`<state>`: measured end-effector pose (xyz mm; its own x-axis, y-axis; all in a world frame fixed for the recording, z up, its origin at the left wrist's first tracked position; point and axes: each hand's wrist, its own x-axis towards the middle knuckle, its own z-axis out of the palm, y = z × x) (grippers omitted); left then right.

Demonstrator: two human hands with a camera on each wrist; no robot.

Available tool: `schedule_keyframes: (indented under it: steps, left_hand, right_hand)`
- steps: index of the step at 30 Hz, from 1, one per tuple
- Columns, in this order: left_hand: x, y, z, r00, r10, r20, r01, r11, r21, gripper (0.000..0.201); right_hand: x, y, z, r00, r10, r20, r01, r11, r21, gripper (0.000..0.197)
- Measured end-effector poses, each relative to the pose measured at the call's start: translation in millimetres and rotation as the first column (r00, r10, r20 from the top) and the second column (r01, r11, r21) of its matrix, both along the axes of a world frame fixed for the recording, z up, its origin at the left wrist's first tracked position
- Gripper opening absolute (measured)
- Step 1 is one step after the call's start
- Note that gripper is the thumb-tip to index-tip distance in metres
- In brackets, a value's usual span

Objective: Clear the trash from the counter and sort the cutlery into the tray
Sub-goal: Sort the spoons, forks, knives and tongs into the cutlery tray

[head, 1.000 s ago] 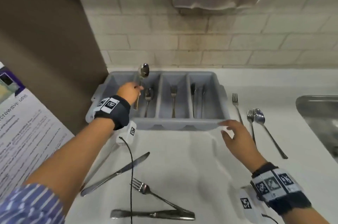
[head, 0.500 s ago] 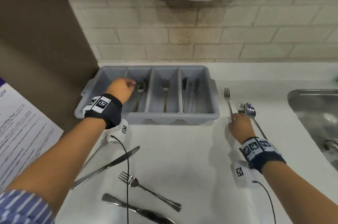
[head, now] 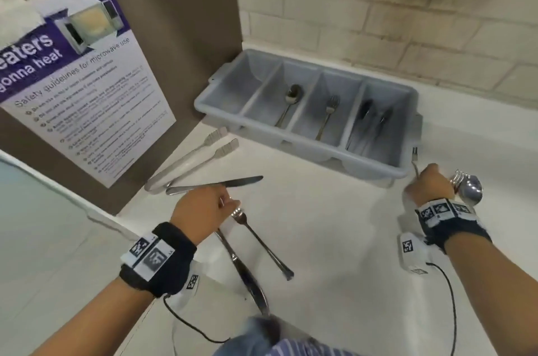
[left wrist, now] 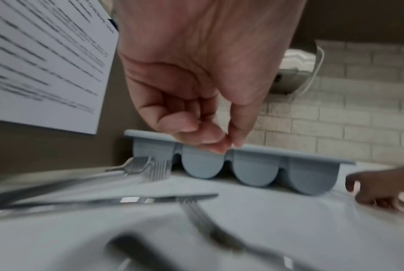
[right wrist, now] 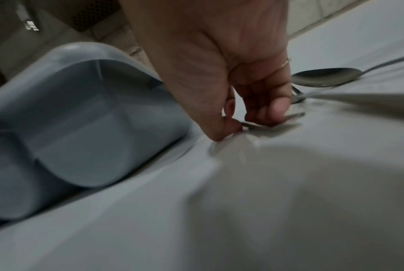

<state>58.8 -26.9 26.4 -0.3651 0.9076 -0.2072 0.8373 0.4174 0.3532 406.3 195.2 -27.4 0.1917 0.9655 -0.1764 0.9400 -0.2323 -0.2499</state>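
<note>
Though blurred, fork (head: pixel 415 162) under right hand (head: pixel 429 185)

A white counter (head: pixel 334 224) carries a grey tray (head: pixel 244 88) at the back. Tongs (head: pixel 189 160), a table knife (head: pixel 215 183), a fork (head: pixel 262 242) and a second knife (head: pixel 244 271) lie at left. At right lie a spoon (head: pixel 470 194) beside a second fork (head: pixel 457 178), and a third fork (head: pixel 414 155) at the tray's end.

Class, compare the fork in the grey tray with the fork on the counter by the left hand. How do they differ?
The tray fork lies sorted, alone in a compartment of the tray; the counter fork lies loose beside a knife. No hand is near the tray fork; the left hand is at the counter fork's tines. Both are metal forks.
</note>
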Motion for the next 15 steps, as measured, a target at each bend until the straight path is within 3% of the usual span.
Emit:
schedule_keyframes:
  steps: [2,5,7,9,15]
  left_hand:
    - [8,-23,-17,0.999,0.011,-0.037,-0.015,0.995,-0.100,0.038]
    - [21,-49,-35,0.998,-0.040,0.052,0.049,0.982,-0.182,0.003]
    - [24,-59,-45,0.990,-0.106,0.091,0.121,0.975,-0.186,0.029]
    - [23,-62,-48,0.984,-0.162,0.080,0.173,0.972,-0.159,0.038]
    - [14,-53,-49,0.927,-0.373,0.025,0.371,0.907,-0.200,0.018]
  right_hand:
    - [-1,-7,-5,0.999,0.048,0.022,-0.048,0.999,0.015,0.035]
    - [3,-17,-8,0.996,0.092,0.003,-0.092,0.994,0.065,0.028]
    - [7,-23,-7,0.990,0.091,-0.104,-0.084,0.994,0.064,0.026]
    - [12,-29,-7,0.973,0.069,-0.220,-0.063,0.997,0.035,0.023]
    - [27,-55,-8,0.892,-0.022,-0.451,0.079,0.991,0.108,0.017]
